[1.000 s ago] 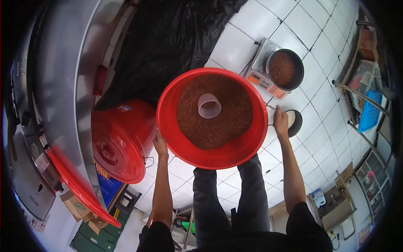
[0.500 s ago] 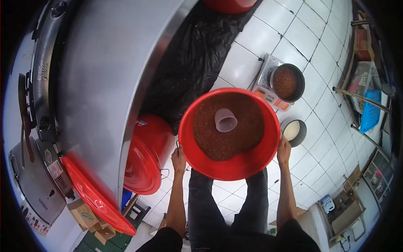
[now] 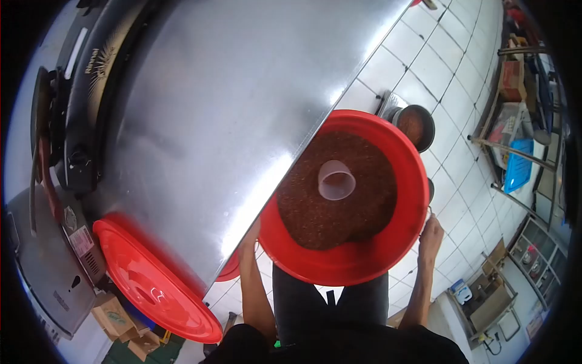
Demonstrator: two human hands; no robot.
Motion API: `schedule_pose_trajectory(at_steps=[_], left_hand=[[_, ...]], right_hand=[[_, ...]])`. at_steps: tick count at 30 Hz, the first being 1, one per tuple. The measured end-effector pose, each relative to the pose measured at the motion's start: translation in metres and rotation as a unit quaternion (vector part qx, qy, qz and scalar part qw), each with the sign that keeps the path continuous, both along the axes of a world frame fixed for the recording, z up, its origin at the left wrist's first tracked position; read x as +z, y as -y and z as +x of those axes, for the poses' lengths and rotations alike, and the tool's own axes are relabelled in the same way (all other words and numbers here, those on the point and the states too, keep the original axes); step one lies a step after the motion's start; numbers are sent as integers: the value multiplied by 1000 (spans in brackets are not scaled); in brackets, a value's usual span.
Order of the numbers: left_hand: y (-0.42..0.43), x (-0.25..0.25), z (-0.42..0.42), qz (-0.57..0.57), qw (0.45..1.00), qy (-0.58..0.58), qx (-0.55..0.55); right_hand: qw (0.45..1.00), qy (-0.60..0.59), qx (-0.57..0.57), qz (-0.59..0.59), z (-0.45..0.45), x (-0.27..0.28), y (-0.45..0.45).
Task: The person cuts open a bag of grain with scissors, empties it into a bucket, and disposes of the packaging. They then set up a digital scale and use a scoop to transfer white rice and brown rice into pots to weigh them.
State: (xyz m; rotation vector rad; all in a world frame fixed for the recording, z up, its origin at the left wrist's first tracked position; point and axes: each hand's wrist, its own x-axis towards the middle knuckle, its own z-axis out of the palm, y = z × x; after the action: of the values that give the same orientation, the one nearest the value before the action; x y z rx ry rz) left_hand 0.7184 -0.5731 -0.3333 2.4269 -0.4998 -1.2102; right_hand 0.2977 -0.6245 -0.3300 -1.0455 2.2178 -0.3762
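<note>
Between my two hands hangs a large red bucket, its left part hidden by the metal table's edge. Dark brown, grainy food fills part of it, and a translucent pinkish cup sits in the food. My right hand is closed at the bucket's right side, by a thin wire handle. On the left, my left hand grips the other side, its fingertips partly covered by the table edge.
A shiny metal table extends on the left, with a red lid at its near end. A dark pot of brown food stands on a scale on the tiled floor. Shelving with a blue lid is at right.
The bucket has come up closer to the camera, still in both hands. The metal table now covers more of the view and overlaps the bucket's left side.
</note>
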Motion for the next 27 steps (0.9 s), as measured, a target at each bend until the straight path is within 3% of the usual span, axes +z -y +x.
schedule_pose_trajectory(at_steps=[4,8,10,12,19,23,25,27], left_hand=[[-45,3,34,-38,995,78,51],[-102,-22,89,-106,967,182,141],[-118,-39,113,-144,949,215,179],[-132,-54,130,-158,939,233,199],[-122,-121,155,-208,911,271,231],[-107,-140,152,-196,913,275,229],[-109,-141,151,-175,915,280,230],[-108,-142,150,-164,917,282,229]], right_hand=[[995,93,31,-37,41,-6,18],[984,159,76,-26,75,-33,22],[976,158,95,-120,96,-67,35],[972,177,125,-91,116,-69,55],[960,216,125,-127,166,-161,97],[961,182,143,-151,177,-176,117],[947,272,99,-137,181,-156,119],[946,261,86,-171,184,-167,130]])
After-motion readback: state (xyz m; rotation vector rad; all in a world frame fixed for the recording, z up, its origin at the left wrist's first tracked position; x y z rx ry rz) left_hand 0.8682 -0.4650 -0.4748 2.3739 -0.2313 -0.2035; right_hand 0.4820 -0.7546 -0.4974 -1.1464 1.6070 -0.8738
